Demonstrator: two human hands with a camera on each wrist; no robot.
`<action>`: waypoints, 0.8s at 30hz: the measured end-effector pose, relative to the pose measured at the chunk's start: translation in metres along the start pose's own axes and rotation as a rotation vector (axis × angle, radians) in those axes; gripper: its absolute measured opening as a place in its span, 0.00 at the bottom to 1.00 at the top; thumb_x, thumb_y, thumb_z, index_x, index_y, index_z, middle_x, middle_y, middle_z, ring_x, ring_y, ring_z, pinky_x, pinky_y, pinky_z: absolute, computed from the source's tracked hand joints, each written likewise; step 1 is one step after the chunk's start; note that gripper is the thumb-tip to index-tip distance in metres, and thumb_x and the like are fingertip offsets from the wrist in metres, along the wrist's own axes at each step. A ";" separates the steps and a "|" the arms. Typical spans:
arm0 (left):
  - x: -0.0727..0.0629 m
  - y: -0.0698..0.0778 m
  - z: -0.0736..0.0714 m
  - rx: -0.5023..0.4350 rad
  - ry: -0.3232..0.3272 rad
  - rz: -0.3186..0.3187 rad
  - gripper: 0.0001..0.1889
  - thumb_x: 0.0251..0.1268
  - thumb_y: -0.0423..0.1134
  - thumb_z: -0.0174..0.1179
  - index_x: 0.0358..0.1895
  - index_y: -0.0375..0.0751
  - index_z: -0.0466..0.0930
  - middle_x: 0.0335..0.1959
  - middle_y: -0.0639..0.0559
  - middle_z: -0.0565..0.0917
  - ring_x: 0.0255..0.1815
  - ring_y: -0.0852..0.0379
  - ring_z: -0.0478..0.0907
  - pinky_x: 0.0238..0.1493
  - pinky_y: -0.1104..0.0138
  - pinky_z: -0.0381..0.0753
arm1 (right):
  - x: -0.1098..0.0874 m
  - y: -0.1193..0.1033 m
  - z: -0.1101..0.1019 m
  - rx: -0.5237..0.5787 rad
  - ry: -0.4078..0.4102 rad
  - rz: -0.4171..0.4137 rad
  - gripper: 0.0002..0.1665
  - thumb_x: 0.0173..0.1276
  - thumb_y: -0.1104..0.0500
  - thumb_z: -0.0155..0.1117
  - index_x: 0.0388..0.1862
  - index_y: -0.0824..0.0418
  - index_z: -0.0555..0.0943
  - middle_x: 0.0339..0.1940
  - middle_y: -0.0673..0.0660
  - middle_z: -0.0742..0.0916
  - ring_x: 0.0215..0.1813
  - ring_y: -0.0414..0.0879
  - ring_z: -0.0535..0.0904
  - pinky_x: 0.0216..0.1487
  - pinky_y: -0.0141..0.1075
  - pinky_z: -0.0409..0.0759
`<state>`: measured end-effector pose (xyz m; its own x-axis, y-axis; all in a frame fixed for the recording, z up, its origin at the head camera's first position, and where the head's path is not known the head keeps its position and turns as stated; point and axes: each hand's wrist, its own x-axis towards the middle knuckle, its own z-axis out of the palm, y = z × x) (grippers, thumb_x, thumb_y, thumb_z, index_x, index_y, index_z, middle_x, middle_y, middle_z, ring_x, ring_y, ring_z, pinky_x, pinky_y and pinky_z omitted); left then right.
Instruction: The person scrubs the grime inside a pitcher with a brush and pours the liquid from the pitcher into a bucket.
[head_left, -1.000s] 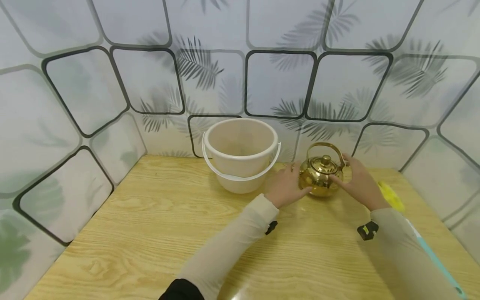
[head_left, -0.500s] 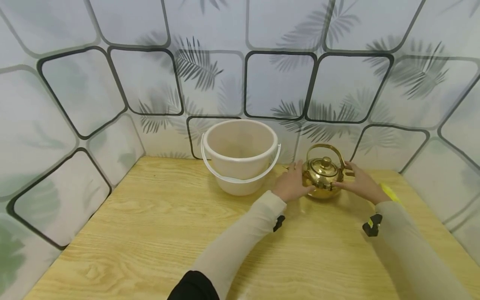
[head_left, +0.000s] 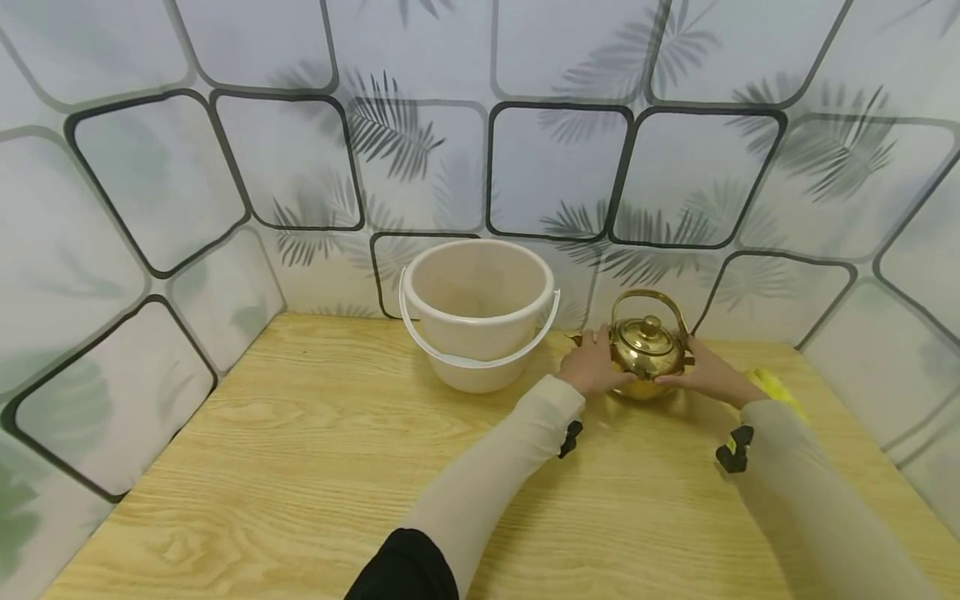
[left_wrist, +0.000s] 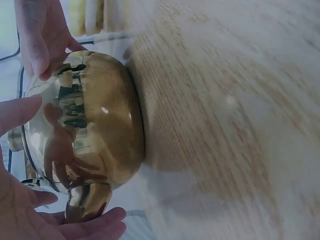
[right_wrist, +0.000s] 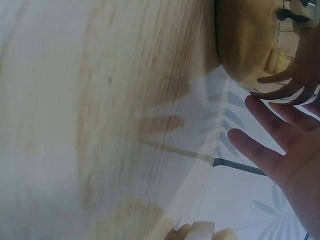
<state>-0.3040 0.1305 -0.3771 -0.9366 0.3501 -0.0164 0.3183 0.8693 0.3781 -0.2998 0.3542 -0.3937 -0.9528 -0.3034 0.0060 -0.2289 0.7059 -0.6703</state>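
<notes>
A shiny brass kettle (head_left: 647,360) with a lid and an arched handle stands upright on the wooden table, between the two hands. From its left side my left hand (head_left: 588,368) holds it; the left wrist view shows fingers on both sides of the spout (left_wrist: 90,200), with the thumb (left_wrist: 22,112) over the top of the body. My right hand (head_left: 708,375) is against the opposite side, its thumb at the front. Seen in the right wrist view, the right hand's fingers (right_wrist: 262,117) are straight and spread, their tips right at the kettle's edge.
Left of the kettle, near the back wall, stands a white plastic bucket (head_left: 480,333) with its handle hanging down in front. A yellow item (head_left: 776,392) lies at the right, partly hidden by the right arm. Patterned walls (head_left: 558,175) border the wooden table (head_left: 262,442).
Both hands have closed in on the kettle from its two sides, the left moving right and the right coming lower against the body. Kettle and bucket stay about where they were.
</notes>
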 end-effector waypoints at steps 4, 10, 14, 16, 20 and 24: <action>0.002 0.000 0.002 -0.005 -0.001 0.007 0.49 0.55 0.64 0.59 0.75 0.49 0.44 0.72 0.46 0.59 0.48 0.52 0.81 0.45 0.66 0.80 | 0.000 0.002 0.001 0.010 0.014 -0.012 0.58 0.60 0.54 0.67 0.73 0.72 0.41 0.70 0.77 0.58 0.65 0.75 0.60 0.61 0.62 0.65; -0.001 -0.002 0.005 -0.063 0.004 0.051 0.48 0.56 0.57 0.61 0.75 0.45 0.44 0.72 0.45 0.59 0.60 0.47 0.74 0.57 0.63 0.75 | -0.002 0.004 0.003 0.013 0.047 -0.022 0.55 0.59 0.55 0.68 0.73 0.71 0.46 0.68 0.75 0.62 0.63 0.74 0.65 0.58 0.60 0.70; -0.003 -0.003 0.006 -0.098 -0.005 0.066 0.49 0.56 0.56 0.62 0.75 0.45 0.43 0.73 0.44 0.58 0.63 0.44 0.71 0.60 0.60 0.74 | -0.005 0.003 0.004 0.003 0.061 -0.015 0.53 0.59 0.54 0.69 0.72 0.72 0.49 0.68 0.75 0.64 0.62 0.74 0.66 0.56 0.59 0.72; -0.003 -0.004 0.006 -0.108 -0.006 0.069 0.49 0.56 0.56 0.62 0.75 0.45 0.43 0.73 0.44 0.58 0.63 0.43 0.71 0.60 0.60 0.74 | -0.007 0.002 0.005 -0.007 0.074 -0.017 0.53 0.58 0.54 0.69 0.72 0.73 0.50 0.67 0.76 0.64 0.61 0.74 0.67 0.56 0.60 0.71; -0.003 -0.005 0.006 -0.098 0.007 0.080 0.49 0.56 0.56 0.63 0.75 0.44 0.44 0.72 0.43 0.59 0.63 0.44 0.72 0.59 0.61 0.74 | -0.010 -0.002 0.007 -0.026 0.098 -0.017 0.53 0.58 0.53 0.69 0.71 0.73 0.51 0.66 0.77 0.65 0.60 0.75 0.67 0.56 0.60 0.71; -0.003 -0.005 0.004 -0.085 0.027 0.095 0.49 0.55 0.56 0.63 0.74 0.44 0.45 0.71 0.42 0.61 0.61 0.46 0.73 0.58 0.62 0.75 | -0.012 -0.005 0.007 -0.035 0.119 -0.021 0.52 0.58 0.53 0.69 0.70 0.73 0.52 0.66 0.77 0.65 0.59 0.76 0.68 0.54 0.60 0.72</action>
<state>-0.3026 0.1269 -0.3828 -0.9067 0.4191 0.0474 0.3932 0.7994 0.4542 -0.2860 0.3497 -0.3958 -0.9642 -0.2418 0.1088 -0.2537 0.7225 -0.6431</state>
